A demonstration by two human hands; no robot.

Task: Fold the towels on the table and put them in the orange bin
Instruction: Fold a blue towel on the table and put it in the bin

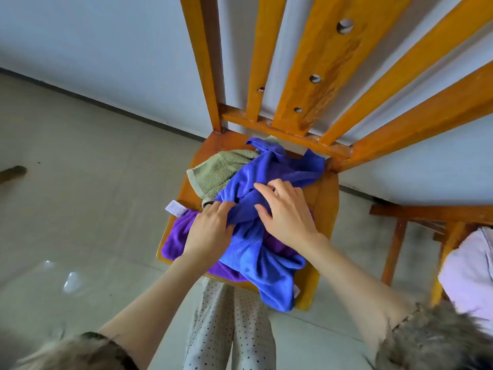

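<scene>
Centrally, left hand (210, 231) and right hand (286, 209) pinch blue towel (266, 252) overhanging chair seat (324, 204) front edge; purple towel's (177, 236) white tag (175, 208) (print unreadable) overhangs floor.

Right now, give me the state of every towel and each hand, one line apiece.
blue towel: crumpled, unfolded, on top of the pile, hanging over the seat's front edge.
purple towel: unfolded, lying under the blue one.
green towel: rumpled, at the back of the seat, partly covered.
left hand: grips the blue towel.
right hand: fingers curled into the blue towel.
wooden chair: upright, holding all three towels.
</scene>
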